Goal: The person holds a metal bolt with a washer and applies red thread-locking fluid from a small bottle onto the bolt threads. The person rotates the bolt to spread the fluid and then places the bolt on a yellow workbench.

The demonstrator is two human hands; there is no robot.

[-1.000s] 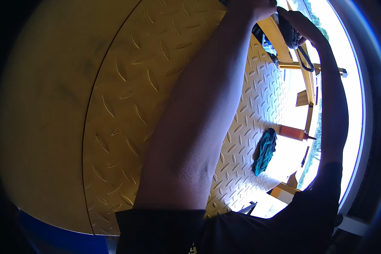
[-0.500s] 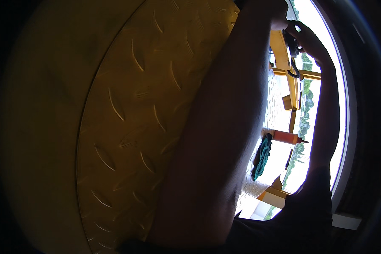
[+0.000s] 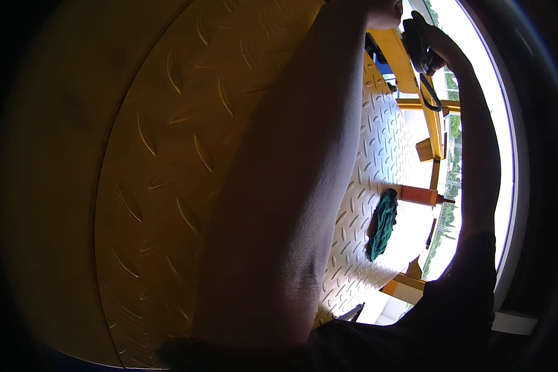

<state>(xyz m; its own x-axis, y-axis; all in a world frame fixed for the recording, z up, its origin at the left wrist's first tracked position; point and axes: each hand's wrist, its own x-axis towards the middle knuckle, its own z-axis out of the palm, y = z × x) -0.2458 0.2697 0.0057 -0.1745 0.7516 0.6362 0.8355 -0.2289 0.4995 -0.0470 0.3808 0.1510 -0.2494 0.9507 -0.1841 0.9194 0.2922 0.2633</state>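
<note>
My left hand (image 3: pixel 387 15) is at the top edge beside a yellow beam, partly cut off by the picture's border. Its visible fingers are curled; what they close on, if anything, is hidden. My left forearm crosses the middle of the view. To the right, my right hand (image 3: pixel 441 49) is wrapped round a dark, rounded object (image 3: pixel 417 47), seen in shadow against the bright background, its kind unclear. A black ribbed cord (image 3: pixel 431 98) loops just below that object; whether the two are joined I cannot tell.
Yellow tread plate (image 3: pixel 173 180) fills the left side. A crumpled dark green cloth (image 3: pixel 383 226) and an orange bottle (image 3: pixel 418 195) with a dark nozzle lie on the bright tread plate at the right. Yellow beams (image 3: pixel 395 59) stand beyond, with trees outside.
My hands, close together before, are now apart, with the dark object in my right hand. The view has shifted and more tread plate shows right of my left forearm.
</note>
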